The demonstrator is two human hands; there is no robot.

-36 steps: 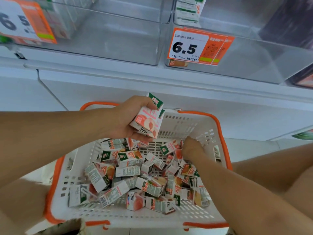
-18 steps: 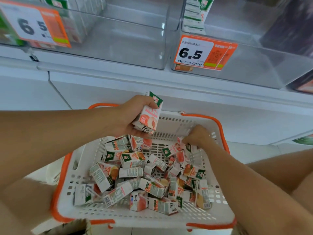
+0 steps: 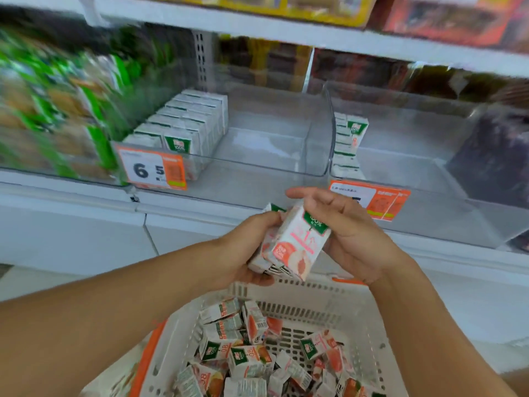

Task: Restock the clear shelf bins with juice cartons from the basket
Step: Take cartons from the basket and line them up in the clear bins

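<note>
Peach juice cartons (image 3: 296, 245): small stack held above basket (image 3: 323, 296), below shelf edge. Left hand (image 3: 246, 253): fingers curled round stack from left and beneath. Right hand (image 3: 347, 233): fingers loosely extended, palm laid against front carton's right side. Basket: white mesh, orange rim, loose cartons (image 3: 252, 359) heaped inside. Left clear bin (image 3: 257, 170): row of cartons (image 3: 189, 124) stood along left wall. Right clear bin (image 3: 429, 181): few cartons (image 3: 350, 138) stood at left wall. Price tags (image 3: 153, 170) fixed on bin fronts.

left hand (image 3: 243, 253): bare, no glove | right hand (image 3: 349, 233): bare | forearms: bare, unsleeved
</note>
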